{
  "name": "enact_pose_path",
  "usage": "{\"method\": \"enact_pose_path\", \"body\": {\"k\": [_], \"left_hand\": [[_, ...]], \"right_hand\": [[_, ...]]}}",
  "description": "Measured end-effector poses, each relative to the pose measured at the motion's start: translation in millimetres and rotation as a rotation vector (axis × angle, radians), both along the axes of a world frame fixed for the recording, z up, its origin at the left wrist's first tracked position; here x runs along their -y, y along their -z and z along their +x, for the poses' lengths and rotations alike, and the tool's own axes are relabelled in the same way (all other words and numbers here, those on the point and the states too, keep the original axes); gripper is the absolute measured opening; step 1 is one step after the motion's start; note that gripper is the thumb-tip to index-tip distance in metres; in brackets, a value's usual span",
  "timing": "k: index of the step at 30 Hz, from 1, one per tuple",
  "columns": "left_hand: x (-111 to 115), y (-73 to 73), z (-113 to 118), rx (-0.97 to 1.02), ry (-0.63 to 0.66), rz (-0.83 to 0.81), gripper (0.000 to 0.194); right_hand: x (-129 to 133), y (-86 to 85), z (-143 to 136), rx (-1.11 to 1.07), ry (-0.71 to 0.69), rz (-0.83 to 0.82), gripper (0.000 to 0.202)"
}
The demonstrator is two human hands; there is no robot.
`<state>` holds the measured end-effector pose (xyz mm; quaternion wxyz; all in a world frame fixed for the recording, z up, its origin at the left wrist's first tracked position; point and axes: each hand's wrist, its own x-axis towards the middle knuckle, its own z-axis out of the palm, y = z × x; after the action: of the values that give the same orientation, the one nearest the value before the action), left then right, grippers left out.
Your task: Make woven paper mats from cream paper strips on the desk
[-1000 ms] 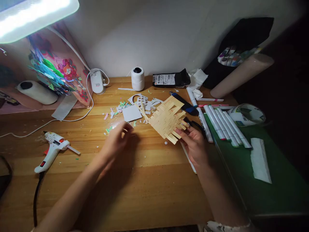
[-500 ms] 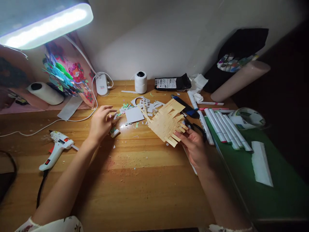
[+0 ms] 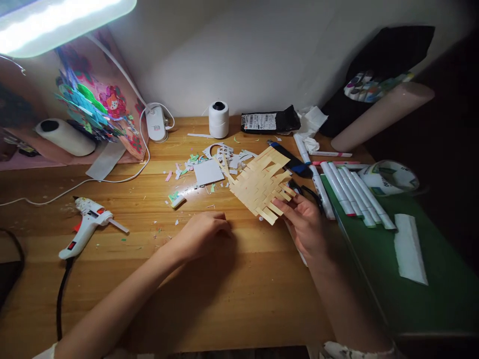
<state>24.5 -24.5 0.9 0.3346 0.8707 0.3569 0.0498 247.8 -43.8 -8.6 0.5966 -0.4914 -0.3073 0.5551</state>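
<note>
Head view: the woven mat is held at its lower right edge, above the counter, in the right hand's closed grip. The left hand (fingers curled, contents indeterminable) is nearest the mat.

A bright lamp at the upper left lights a plain pale wall, which falls into shadow toward the right. The wooden desk runs along the wall at its back edge. A green surface adjoins its right edge, beside darkness.
</note>
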Motion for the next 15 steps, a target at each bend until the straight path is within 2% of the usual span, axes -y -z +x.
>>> {"method": "enact_pose_path", "body": {"k": [7,11,13,15], "left_hand": [[4.9,1.2,1.1,-0.108,0.096,0.203,0.019],[7.2,1.9,1.8,-0.111,0.128,0.223,0.019],[7.9,2.3,-0.4,-0.097,0.086,0.196,0.016],[7.8,1.9,-4.9,-0.064,-0.031,0.159,0.014]], "right_hand": [[-1.9,2.3,1.2,0.065,0.023,-0.001,0.031],[-0.7,1.6,-0.1,0.068,0.01,0.0,0.031],[-0.4,0.9,-0.7,0.067,0.007,0.012,0.031],[-0.2,0.6,-1.3,0.072,0.007,0.039,0.03]]}}
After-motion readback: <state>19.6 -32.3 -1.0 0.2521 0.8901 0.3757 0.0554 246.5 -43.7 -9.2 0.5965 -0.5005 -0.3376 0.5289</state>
